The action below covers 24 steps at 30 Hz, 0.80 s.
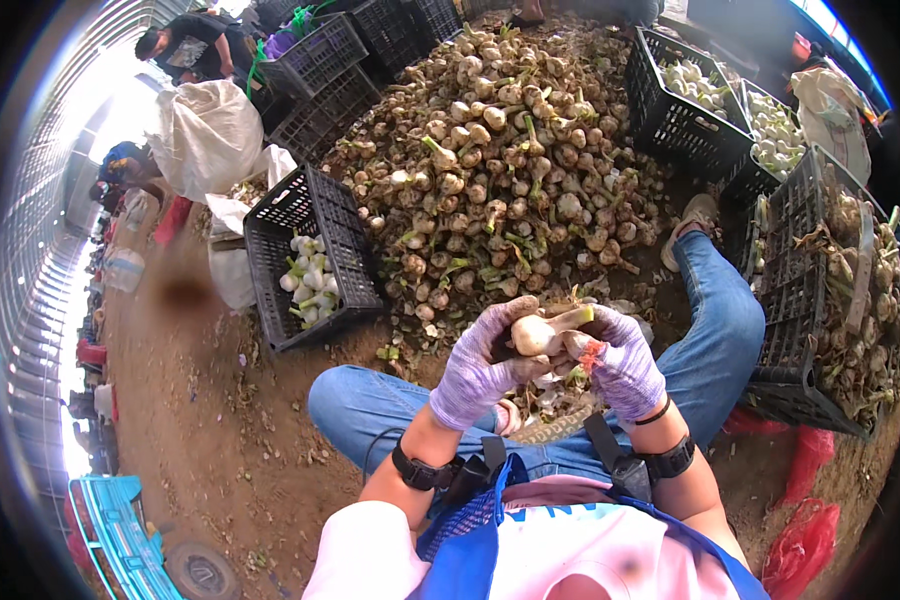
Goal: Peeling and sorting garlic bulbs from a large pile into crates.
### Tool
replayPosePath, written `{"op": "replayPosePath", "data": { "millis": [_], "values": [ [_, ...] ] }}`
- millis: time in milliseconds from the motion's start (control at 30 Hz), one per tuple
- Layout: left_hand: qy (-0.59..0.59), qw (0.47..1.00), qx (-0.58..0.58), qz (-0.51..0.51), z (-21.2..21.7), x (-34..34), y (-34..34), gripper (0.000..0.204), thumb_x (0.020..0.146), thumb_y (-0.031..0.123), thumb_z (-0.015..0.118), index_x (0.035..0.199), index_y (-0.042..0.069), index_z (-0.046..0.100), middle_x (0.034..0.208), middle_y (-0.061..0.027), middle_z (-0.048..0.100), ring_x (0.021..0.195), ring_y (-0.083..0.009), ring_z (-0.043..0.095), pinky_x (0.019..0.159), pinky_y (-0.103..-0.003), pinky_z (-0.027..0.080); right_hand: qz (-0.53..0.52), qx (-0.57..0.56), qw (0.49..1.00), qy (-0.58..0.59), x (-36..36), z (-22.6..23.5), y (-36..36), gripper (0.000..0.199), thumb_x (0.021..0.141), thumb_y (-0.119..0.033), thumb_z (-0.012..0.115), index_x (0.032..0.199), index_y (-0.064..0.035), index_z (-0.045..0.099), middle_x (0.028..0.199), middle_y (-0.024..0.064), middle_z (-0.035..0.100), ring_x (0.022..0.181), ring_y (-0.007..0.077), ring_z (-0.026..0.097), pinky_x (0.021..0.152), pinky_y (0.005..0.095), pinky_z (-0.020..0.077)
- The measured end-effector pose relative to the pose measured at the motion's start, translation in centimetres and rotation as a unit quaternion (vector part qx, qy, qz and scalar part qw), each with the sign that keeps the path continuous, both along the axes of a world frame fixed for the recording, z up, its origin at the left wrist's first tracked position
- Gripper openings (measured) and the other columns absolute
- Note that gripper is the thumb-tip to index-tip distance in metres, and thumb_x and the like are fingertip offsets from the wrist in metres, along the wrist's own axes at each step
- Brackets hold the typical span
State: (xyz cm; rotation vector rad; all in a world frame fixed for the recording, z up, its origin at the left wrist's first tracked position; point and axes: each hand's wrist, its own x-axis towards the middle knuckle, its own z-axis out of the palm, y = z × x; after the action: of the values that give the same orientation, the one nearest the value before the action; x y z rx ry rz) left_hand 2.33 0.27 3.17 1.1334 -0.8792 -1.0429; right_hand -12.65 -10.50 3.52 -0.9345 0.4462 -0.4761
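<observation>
- Pale pink shirt [580, 545] and blue vest [470, 560] sit closest to the view, on my own chest, with my jeans [720, 315] bent out to either side.
- Just past my lap, my gloved hands come together at one garlic bulb [533, 337], lifted off the ground between them.
- Its long axis runs roughly crosswise: round end toward my left, stem [572, 319] pointing right and slightly away from me.
- My left hand [482, 365] is clamped round the bulb's body, fingers over the far side, thumb below.
- My right hand [622, 362] is nearer the stem, thumb against the bulb; I cannot tell whether its fingers grip or merely steady.
- Straight beyond lies the garlic pile [510, 190]; a black crate [345, 245] holding whiter bulbs [313, 283] stands leftward, nearer my left hand.
</observation>
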Motion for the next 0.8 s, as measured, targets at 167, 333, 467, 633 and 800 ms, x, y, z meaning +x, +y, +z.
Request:
{"op": "replayPosePath", "data": {
  "millis": [167, 333, 467, 633, 800],
  "values": [
    [0.033, 0.997, 0.068, 0.011, -3.2, -0.7, -0.7, 0.077, 0.077, 0.065, 0.050, 0.119, 0.001, 0.046, 0.096, -0.0068, 0.058, 0.081, -0.0124, 0.058, 0.064, -0.022, 0.048, -0.047, -0.430, 0.901, 0.016, 0.0, -2.4, -1.2, 0.022, 0.083, -0.012, 0.061, 0.101, 0.0013, 0.058, 0.087, 0.0031, 0.057, 0.069, 0.0086, 0.053, 0.065, 0.0232, 0.0466],
    [0.050, 0.984, 0.130, 0.111, -3.4, -1.1, -1.2, 0.071, 0.080, 0.067, 0.043, 0.114, 0.004, 0.048, 0.089, -0.0054, 0.057, 0.070, -0.0123, 0.057, 0.053, -0.024, 0.049, -0.071, -0.195, 0.978, 0.009, -0.3, -5.2, -0.5, 0.044, 0.088, -0.035, 0.053, 0.114, 0.0004, 0.048, 0.088, 0.0037, 0.055, 0.069, 0.0082, 0.051, 0.061, 0.0207, 0.0443],
    [0.098, 0.976, -0.011, 0.192, -4.6, -2.0, -1.3, 0.044, 0.086, 0.045, 0.054, 0.107, 0.008, 0.049, 0.088, -0.0042, 0.057, 0.072, -0.0161, 0.059, 0.063, -0.029, 0.051, 0.048, 0.027, 0.996, -0.063, 0.6, -2.2, 0.6, 0.037, 0.084, -0.028, 0.057, 0.110, -0.0017, 0.052, 0.090, 0.0056, 0.059, 0.075, 0.0113, 0.057, 0.064, 0.0233, 0.0472],
    [0.218, 0.972, 0.040, 0.073, -1.7, -0.6, -1.8, 0.049, 0.079, 0.041, 0.065, 0.107, 0.004, 0.051, 0.092, -0.0078, 0.060, 0.073, -0.0154, 0.060, 0.066, -0.028, 0.052, -0.026, 0.182, 0.980, -0.076, 0.4, -2.0, 0.6, 0.034, 0.082, -0.024, 0.056, 0.108, -0.0019, 0.053, 0.091, 0.0059, 0.061, 0.075, 0.0116, 0.060, 0.062, 0.0232, 0.0498],
    [0.210, 0.976, 0.062, 0.004, 0.2, -0.1, -1.4, 0.060, 0.069, 0.019, 0.077, 0.118, 0.001, 0.047, 0.100, -0.0094, 0.060, 0.085, -0.0185, 0.061, 0.076, -0.031, 0.052, -0.033, 0.330, 0.922, -0.200, -0.4, -1.6, 0.4, 0.041, 0.084, -0.029, 0.055, 0.112, -0.0002, 0.050, 0.098, 0.0135, 0.060, 0.082, 0.0243, 0.062, 0.068, 0.0334, 0.0523]
  ]
}}
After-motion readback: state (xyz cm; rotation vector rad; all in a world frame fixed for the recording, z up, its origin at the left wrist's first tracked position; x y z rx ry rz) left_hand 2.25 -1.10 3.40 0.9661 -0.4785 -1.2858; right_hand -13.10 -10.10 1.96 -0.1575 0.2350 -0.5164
